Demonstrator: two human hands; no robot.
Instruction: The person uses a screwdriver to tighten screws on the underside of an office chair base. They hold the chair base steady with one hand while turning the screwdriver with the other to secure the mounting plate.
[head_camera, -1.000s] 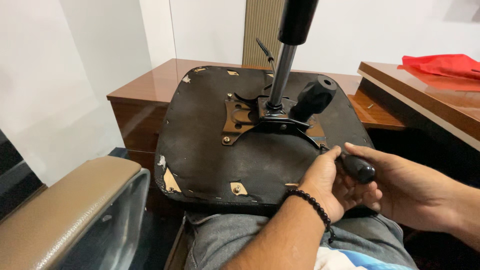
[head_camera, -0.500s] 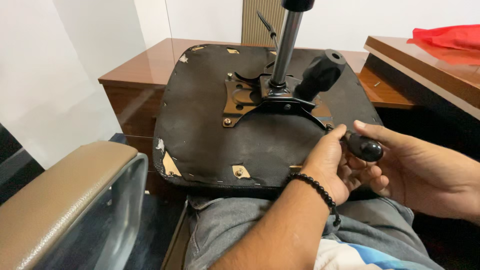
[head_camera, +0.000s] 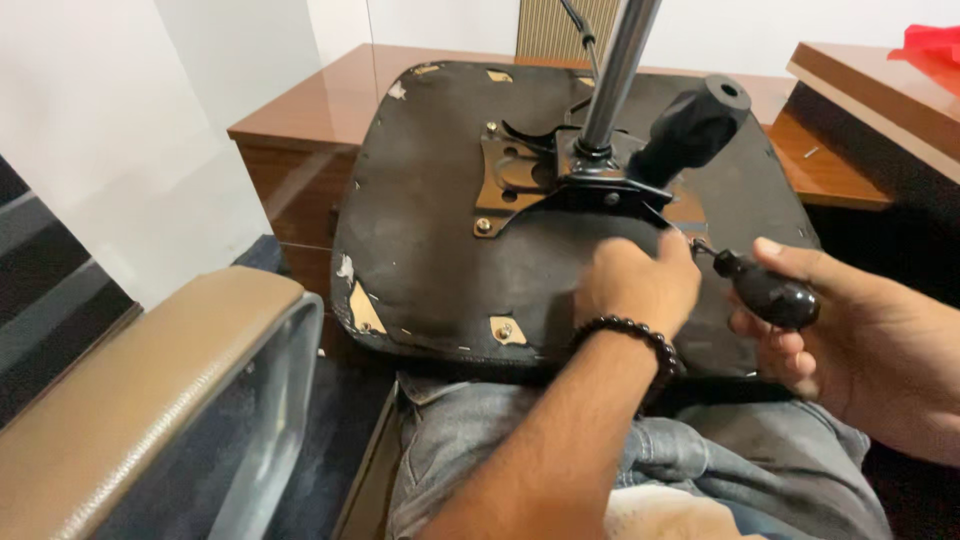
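Right hand (head_camera: 850, 340) clasps the black screwdriver (head_camera: 765, 290), its tip now raised to the mechanism plate (head_camera: 560, 185); left hand (head_camera: 640, 285), loosely curled, steadies the upturned chair seat (head_camera: 430, 250).

The chrome gas-lift column (head_camera: 615, 75) and black lever knob (head_camera: 690, 130) rise from the seat underside (head_camera: 430, 210), blocking its upper middle. Its left half lies bare. A tan chair back (head_camera: 120, 390) crowds the lower left; wooden desks (head_camera: 300, 110) wall the far side.
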